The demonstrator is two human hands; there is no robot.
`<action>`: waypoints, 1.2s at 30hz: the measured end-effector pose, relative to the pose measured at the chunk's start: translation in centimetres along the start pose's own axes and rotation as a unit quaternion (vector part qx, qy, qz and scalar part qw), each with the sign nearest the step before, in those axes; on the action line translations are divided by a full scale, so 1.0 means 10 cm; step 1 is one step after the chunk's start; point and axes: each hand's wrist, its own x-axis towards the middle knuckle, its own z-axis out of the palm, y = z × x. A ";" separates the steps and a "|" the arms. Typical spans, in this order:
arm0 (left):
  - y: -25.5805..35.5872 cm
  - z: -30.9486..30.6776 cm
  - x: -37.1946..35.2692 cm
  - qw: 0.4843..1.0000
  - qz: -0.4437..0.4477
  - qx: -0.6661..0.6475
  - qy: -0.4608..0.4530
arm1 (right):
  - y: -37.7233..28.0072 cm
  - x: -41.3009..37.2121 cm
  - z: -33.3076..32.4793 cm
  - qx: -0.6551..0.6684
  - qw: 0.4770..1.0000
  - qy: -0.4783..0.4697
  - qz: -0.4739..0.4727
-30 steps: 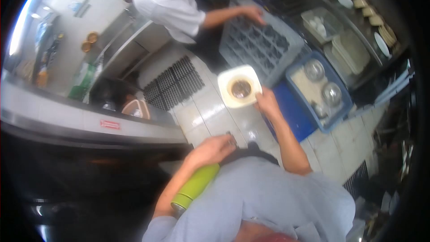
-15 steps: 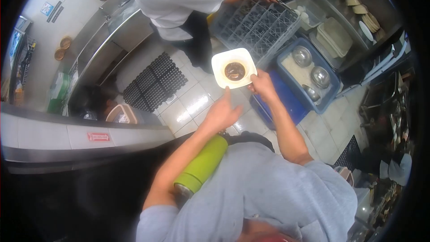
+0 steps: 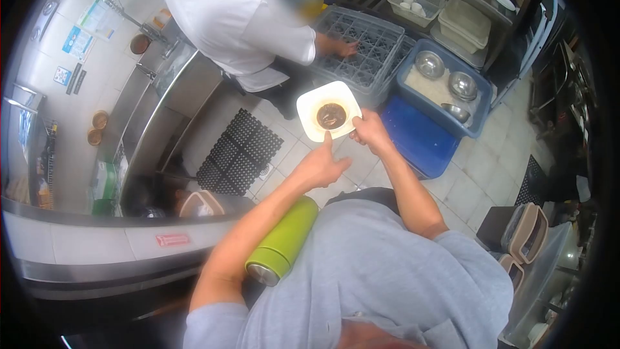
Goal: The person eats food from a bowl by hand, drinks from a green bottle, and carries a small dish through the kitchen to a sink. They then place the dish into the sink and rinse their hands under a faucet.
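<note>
A white square bowl (image 3: 307,106) with dark brown liquid in its round middle is held out in front of me. My right hand (image 3: 372,131) pinches its right edge, thumb on top. My left hand (image 3: 321,167) is just below the near rim, index finger stretched up to the bowl and thumb spread to the right. A green bottle (image 3: 287,232) with a metal end is tucked between my left arm and my grey shirt.
A person in a white shirt (image 3: 226,19) reaches over a grey compartmented dish rack (image 3: 361,42). A blue tub (image 3: 475,130) with metal bowls (image 3: 462,84) stands right of it, by a blue bin (image 3: 420,136). A black mat (image 3: 239,152) lies on the tiles.
The view has shifted. The bowl is slightly lower and left, still in my right hand. The other person's arm has moved from the rack's far edge to over its compartments.
</note>
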 end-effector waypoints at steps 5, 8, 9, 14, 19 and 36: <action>0.01 -0.04 0.01 1.000 0.011 -0.007 -0.010 | -0.14 -0.06 0.01 -0.035 0.999 0.021 -0.004; 0.00 -0.04 0.02 1.000 0.004 -0.023 -0.018 | -0.07 0.02 -0.01 -0.019 1.000 0.013 -0.012; -0.02 -0.01 0.06 0.999 0.005 -0.026 -0.020 | -0.03 0.04 -0.03 -0.015 1.000 0.016 -0.016; -0.07 0.02 0.14 0.999 0.025 -0.038 -0.015 | 0.03 0.09 -0.04 -0.009 0.998 0.026 -0.049; 0.00 -0.02 0.09 0.999 0.005 -0.026 -0.040 | -0.05 0.00 -0.06 -0.036 0.999 0.023 -0.016; -0.44 -0.08 0.04 0.997 0.035 0.027 -0.061 | 0.16 0.03 0.22 -0.063 0.998 -0.006 0.031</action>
